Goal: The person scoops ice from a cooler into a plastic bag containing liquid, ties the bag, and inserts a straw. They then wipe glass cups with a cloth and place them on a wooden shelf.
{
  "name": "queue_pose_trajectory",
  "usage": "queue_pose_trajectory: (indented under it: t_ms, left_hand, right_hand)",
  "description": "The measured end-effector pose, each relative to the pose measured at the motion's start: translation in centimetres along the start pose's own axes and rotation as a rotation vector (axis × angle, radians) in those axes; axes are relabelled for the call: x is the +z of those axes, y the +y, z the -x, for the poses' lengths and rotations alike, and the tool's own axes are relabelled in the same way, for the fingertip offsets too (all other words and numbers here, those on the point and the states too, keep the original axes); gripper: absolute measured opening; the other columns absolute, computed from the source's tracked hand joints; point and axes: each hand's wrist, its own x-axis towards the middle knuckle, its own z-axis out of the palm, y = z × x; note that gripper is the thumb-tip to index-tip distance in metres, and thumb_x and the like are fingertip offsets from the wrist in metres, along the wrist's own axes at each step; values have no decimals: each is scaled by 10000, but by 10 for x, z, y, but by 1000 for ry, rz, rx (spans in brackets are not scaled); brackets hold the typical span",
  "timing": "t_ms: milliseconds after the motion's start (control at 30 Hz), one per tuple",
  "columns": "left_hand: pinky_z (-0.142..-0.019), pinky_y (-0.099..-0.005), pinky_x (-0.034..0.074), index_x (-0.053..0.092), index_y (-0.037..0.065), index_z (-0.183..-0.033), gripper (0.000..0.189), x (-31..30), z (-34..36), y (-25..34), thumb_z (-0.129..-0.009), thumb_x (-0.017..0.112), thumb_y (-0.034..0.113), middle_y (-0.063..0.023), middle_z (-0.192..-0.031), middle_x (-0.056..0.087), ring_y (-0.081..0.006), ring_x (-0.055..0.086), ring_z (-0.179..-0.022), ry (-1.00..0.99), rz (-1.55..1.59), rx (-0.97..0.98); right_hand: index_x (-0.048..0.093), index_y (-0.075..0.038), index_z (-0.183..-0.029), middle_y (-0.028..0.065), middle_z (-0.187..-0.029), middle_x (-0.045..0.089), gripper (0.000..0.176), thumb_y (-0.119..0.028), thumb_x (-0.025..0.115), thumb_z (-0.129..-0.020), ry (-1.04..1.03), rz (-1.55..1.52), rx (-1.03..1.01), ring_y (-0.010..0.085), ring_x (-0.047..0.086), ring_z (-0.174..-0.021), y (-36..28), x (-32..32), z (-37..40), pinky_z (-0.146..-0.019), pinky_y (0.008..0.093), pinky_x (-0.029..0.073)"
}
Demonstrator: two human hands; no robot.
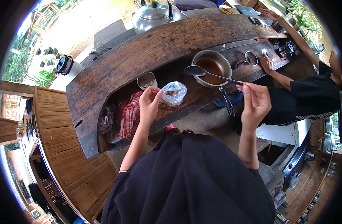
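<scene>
At a curved wooden counter (115, 65), a black-lidded flask (64, 64) stands at the far left, at about nine o'clock in my view. A red striped cloth (128, 115) lies crumpled in the recess below the counter's edge, with a small metal cup (146, 80) at one o'clock from it. My left hand (150, 102) comes next, thumb and fingers pinched together on the side of a clear plastic bag (174, 93) that lies at three o'clock from the hand, just off the lower ledge. Something brown shows inside the bag, though I cannot tell what it is. A steel kettle (154, 15) sits on the counter at twelve o'clock from the bag. At two o'clock from the bag rests a pan (212, 69) of brown liquid, its handle pointing back toward me. A long spoon (195, 70) hangs over the pan's near rim, its bowl empty as far as I can see. My right hand (255, 102), at four o'clock from the pan, holds the tip of the spoon's handle, with fingertips closed tight on it and the other fingers curled loosely. Farther right, a co-worker's hand (267, 63) rests on the counter beside a small strainer (251, 58).
</scene>
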Motion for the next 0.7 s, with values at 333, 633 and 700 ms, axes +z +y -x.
queue_pose_trajectory:
  t_ms: [333, 633, 700]
  left_hand:
    - [-590, -210, 455, 559, -17, -868, 91, 4, 4, 27, -901, 579, 65, -29, -743, 575, -74, 551, -646, 56, 55, 107]
    - [-600, -195, 458, 572, -39, -847, 111, -1, 6, 40, -898, 585, 59, -36, -746, 608, -65, 568, -654, 54, -27, 106]
    - [-590, -189, 454, 582, -46, -837, 130, -3, 6, 42, -895, 594, 70, -36, -730, 613, -61, 571, -645, 55, -101, 107]
  right_hand:
    - [623, -8, -882, 128, -965, 676, 176, 59, 648, -721, -272, 345, -338, 277, 662, -900, 110, 52, 97, -775, 346, 527]
    - [631, -31, -866, 104, -1002, 650, 178, -55, 713, -710, -489, 462, -339, 293, 631, -925, 151, 56, 124, -755, 366, 525]
    - [623, -53, -845, 101, -977, 630, 189, -107, 734, -702, -409, 508, -327, 279, 615, -880, 136, 57, 123, -710, 355, 512]
